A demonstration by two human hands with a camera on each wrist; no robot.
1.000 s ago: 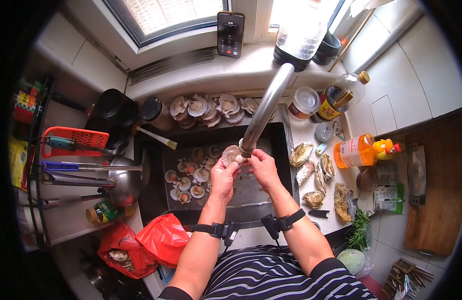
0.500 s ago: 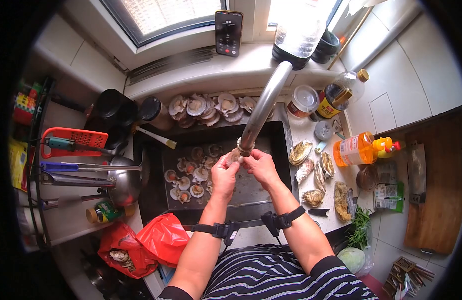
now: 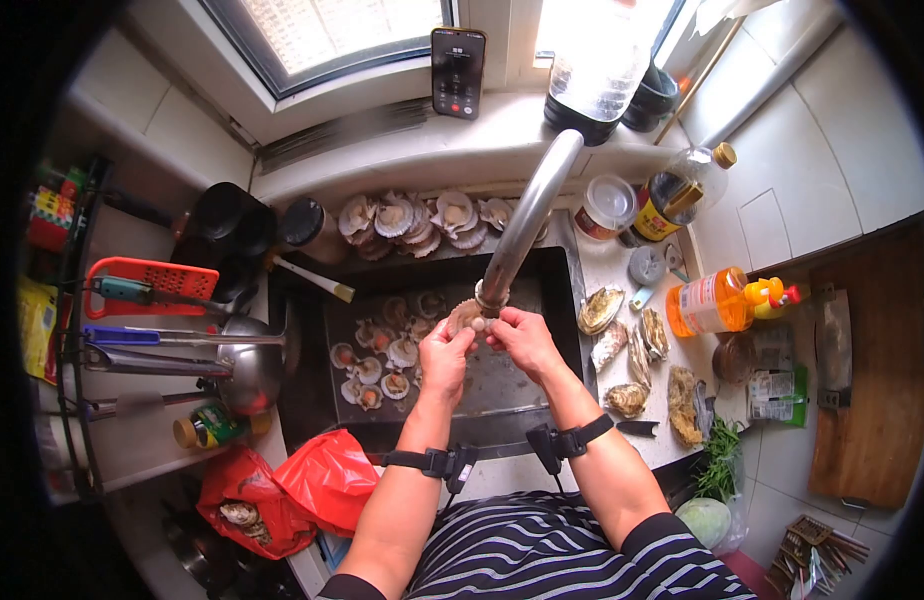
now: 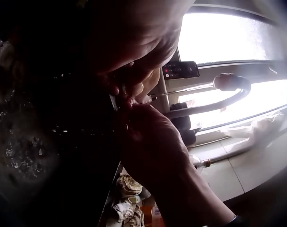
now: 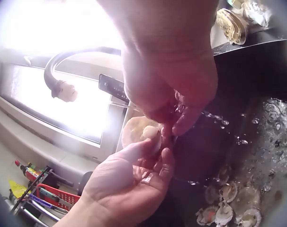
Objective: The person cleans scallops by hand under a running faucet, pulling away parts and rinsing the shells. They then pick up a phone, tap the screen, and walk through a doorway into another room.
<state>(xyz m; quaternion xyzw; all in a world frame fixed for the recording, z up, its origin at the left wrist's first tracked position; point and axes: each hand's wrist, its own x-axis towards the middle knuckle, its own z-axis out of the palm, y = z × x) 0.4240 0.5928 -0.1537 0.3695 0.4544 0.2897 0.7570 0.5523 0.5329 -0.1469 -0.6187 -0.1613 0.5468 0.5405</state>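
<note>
1. Kitchen corner, white-tiled walls, bright windows at the back, phone (image 3: 457,73) propped upright on the sill.
2. Far left: black wire rack with an orange-red grater (image 3: 177,275) beside it. Lower down, a red plastic bag (image 3: 327,480), gaping enough to show some shell inside.
3. Next over, a dark sink (image 3: 502,405). Bunch of opened scallops (image 3: 395,384) scattered on its floor, left of centre, plus a shell pile (image 3: 412,222) heaped along the ledge behind.
4. Left hand (image 3: 445,362): definitely not spread. Thumb on top, fingers curled underneath, pinching one held scallop (image 3: 464,317) by its half shell, up above the sink floor. Round white meat showing right by the thumb.
5. Curved metal tap (image 3: 532,210) coming down from behind, mouth right by the held scallop, overlapping its edge in the head view. Droplets (image 5: 224,122) flying off the fingers in the right wrist view.
6. Right hand (image 3: 527,342): bent inward, thumb and fingertips drawn together, nipping the scallop's right edge. Can't tell exactly which bit.
7. Right counter: rough oysters (image 3: 629,398), orange bottle (image 3: 710,302), dark sauce bottle (image 3: 672,195) farther back. Way over right, cleaver (image 3: 834,345) and wooden board (image 3: 867,420).
</note>
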